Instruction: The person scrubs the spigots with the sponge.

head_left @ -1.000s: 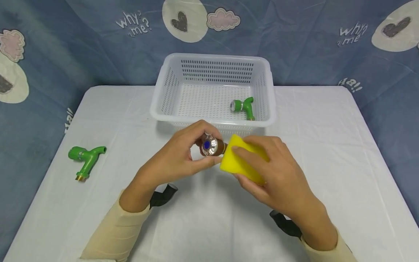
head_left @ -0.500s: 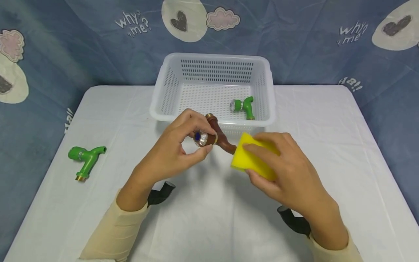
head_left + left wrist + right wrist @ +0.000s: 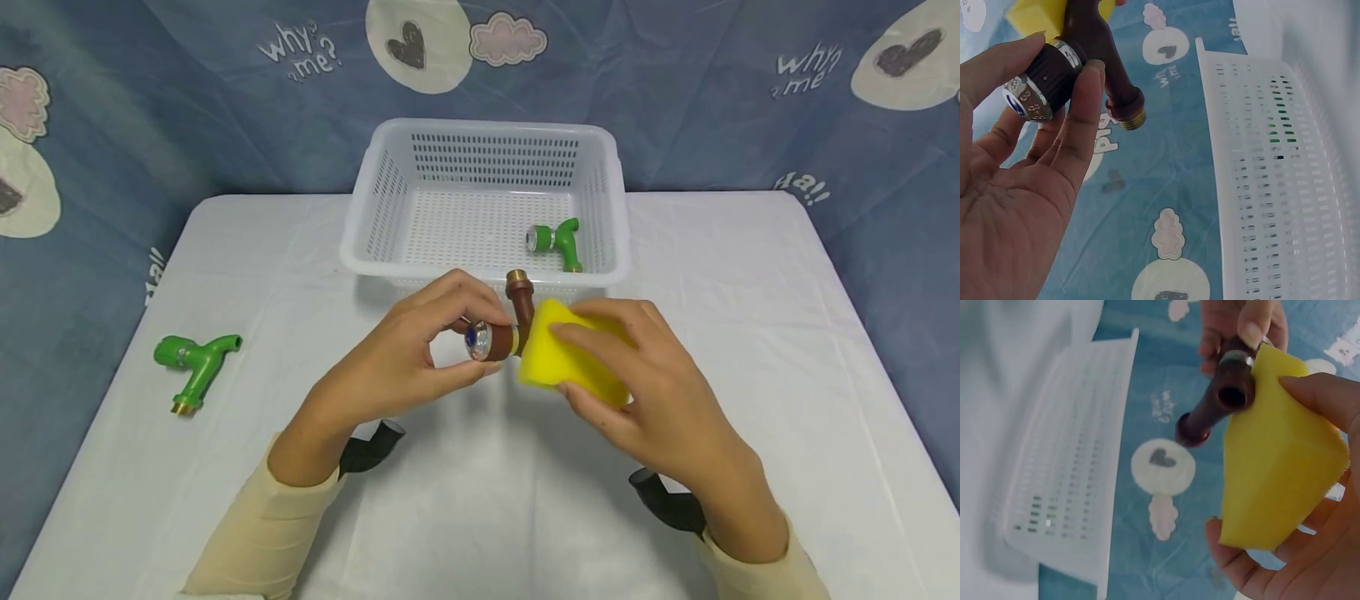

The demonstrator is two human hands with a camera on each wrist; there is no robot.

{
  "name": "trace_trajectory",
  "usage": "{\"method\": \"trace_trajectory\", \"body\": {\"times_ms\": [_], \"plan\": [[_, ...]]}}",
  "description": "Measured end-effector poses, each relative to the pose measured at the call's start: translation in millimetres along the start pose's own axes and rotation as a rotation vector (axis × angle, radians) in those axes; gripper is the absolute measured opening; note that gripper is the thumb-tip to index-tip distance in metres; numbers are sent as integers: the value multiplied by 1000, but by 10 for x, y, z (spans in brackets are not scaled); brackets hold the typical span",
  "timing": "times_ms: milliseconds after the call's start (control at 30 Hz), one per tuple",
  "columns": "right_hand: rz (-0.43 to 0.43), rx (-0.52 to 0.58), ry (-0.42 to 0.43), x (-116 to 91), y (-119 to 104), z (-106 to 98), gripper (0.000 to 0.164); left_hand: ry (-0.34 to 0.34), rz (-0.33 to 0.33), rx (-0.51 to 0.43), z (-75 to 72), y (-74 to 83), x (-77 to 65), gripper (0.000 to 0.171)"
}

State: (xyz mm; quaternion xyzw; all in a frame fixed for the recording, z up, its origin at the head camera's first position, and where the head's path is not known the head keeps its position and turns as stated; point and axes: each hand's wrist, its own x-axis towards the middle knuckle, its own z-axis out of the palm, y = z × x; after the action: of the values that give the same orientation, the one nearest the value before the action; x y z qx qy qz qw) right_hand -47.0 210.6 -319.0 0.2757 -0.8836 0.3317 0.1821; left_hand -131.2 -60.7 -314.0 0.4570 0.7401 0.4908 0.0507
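Observation:
My left hand point(image 3: 405, 358) pinches a brown faucet point(image 3: 522, 312) by its ribbed knob, between thumb and fingers. The knob has a silver cap with a blue centre, and a brass threaded end points toward the basket. In the left wrist view the faucet point(image 3: 1100, 56) hangs above the cloth with its thread at the lower right. My right hand point(image 3: 660, 392) grips a yellow sponge point(image 3: 566, 354), fingers on top and thumb below. Against the faucet's body lies the sponge point(image 3: 1279, 450) in the right wrist view, beside the open spout.
A white perforated basket point(image 3: 375, 208) stands at the back of the white-covered table point(image 3: 750, 333), holding a green faucet point(image 3: 558, 242). Another green faucet point(image 3: 197, 362) lies at the left. Behind the table hangs a blue printed cloth point(image 3: 675, 92).
The brown faucet has turned in my left hand: its spout swung out to the right half a second ago, and its threaded end now points up and away. The sponge shifted slightly with it.

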Motion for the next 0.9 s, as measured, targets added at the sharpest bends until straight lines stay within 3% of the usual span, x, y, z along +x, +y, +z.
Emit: {"method": "trace_trajectory", "body": {"times_ms": [267,467,600,733,900], "plan": [[48,-134,13,-20,88,-93,53,-3,-3,6,-12,-9,-7,39],[-21,0,74,5,-21,-100,42,-14,-4,3,-15,-14,-5,39],[-91,43,47,47,-88,-24,43,-23,-3,-28,-11,0,-7,40],[-80,-16,20,42,-69,-4,37,8,-13,-37,-14,16,-6,42],[-59,-97,26,11,10,-52,46,29,-12,-21,-10,4,5,41]]}}
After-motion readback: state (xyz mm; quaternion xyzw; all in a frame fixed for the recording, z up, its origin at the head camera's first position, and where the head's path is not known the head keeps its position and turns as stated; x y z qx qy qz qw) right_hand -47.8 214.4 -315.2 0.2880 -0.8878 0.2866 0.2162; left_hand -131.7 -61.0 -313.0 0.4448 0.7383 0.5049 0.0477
